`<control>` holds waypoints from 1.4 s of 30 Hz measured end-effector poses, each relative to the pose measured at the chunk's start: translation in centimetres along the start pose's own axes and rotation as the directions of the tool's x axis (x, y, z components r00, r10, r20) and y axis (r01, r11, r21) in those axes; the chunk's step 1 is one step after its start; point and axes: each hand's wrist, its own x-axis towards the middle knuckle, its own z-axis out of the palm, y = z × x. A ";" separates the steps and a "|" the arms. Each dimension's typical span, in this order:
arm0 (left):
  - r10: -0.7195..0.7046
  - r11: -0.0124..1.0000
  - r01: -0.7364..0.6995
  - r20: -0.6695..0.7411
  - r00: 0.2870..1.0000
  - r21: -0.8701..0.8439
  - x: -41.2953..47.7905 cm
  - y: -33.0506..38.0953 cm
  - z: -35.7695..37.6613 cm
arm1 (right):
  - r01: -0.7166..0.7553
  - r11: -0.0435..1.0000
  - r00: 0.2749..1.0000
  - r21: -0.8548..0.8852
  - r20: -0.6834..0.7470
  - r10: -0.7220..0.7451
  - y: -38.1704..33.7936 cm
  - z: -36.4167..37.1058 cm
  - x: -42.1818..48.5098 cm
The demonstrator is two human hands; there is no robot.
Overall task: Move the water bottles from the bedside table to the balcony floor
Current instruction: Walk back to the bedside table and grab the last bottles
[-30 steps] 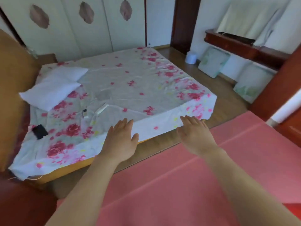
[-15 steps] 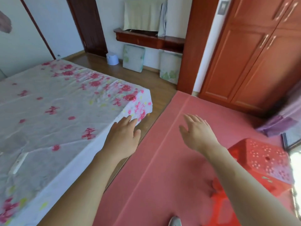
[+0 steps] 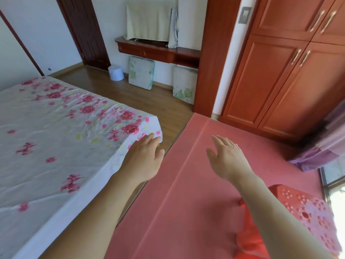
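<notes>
head cam, looking fwd and down; my left hand (image 3: 143,157) is out in front, palm down, fingers straight and close together, holding nothing; its fingertips sit over the near corner of the bed (image 3: 56,137), whether they touch the sheet i can't tell; my right hand (image 3: 225,159) is out beside it, well apart, palm down w/ fingers loosely stretched and the thumb out to the side, also holding nothing; it hangs over the pink mat (image 3: 186,193) that covers the floor on the right; the bed has a white sheet w/ red flower print and fills the left side; a strip of wood floor (image 3: 149,101) runs btwn bed and mat; a red plastic stool (image 3: 306,212) w/ a punched top stands under my right forearm, at the bottom right; a reddish wardrobe (image 3: 280,81) fills the upper right, a purple curtain (image 3: 321,152) hangs just beside it at the right edge; on the far wall a dark wood shelf (image 3: 158,51) carries sth under a cream cloth (image 3: 147,21); below it two flat cushions (image 3: 141,74) lean on the wall, a small white bin (image 3: 116,72) on the floor next to them; a dark door (image 3: 87,30) stands left of the shelf; where the water bottles are i can't tell from this view.
</notes>
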 end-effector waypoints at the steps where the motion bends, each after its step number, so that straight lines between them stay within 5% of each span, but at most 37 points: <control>1: 0.000 1.000 0.000 0.005 1.000 -0.003 1.5 -0.2 0.1 | 0.000 1.000 1.000 -0.003 0.004 0.000 0.1 0.0 1.4; 13: 0.103 0.994 -0.096 0.133 0.986 -0.059 23.2 -2.7 1.2 | -0.161 0.985 0.987 -0.062 -0.032 0.159 1.2 -1.1 18.5; 26: 0.211 0.969 -0.231 0.200 0.957 0.087 44.1 2.2 4.0 | -0.255 0.967 0.965 0.027 -0.053 0.256 9.6 -4.0 34.6; 42: 0.044 0.997 -0.044 -0.007 0.999 0.070 66.7 3.8 3.5 | 0.050 0.998 0.999 -0.041 -0.010 -0.051 15.7 -7.8 63.0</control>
